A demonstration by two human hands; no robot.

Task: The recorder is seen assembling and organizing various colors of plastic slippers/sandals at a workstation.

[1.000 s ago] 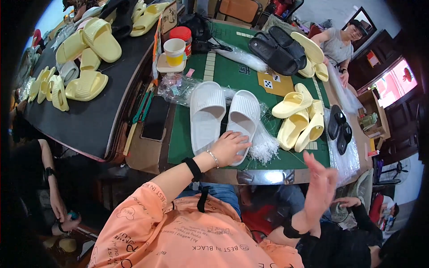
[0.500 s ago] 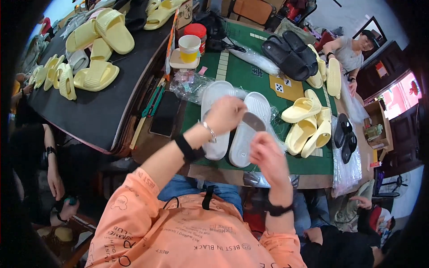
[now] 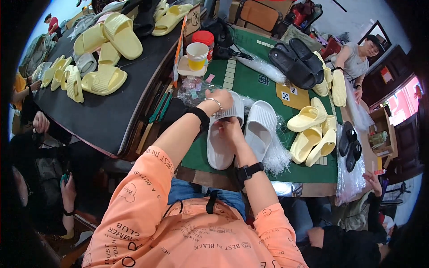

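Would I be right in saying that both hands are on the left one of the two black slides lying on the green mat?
Not quite: the head view shows that the pair is white, not black. Both the left hand and the right hand are on the left white slide, on the green mat.

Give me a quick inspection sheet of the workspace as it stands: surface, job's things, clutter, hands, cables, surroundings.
Surface: green felt-topped table, beside a black table.
Job's things: pair of white ribbed foam slides, left slide under both hands, right slide beside it.
Clutter: pale yellow foam slides, black slides, clear plastic bags, yellow paper cup, red-lidded jar.
Hands: left hand on the left slide's strap; right hand on its footbed; grip unclear.
Cables: black cable near the jar.
Surroundings: other people seated around; more yellow slides on the black table.
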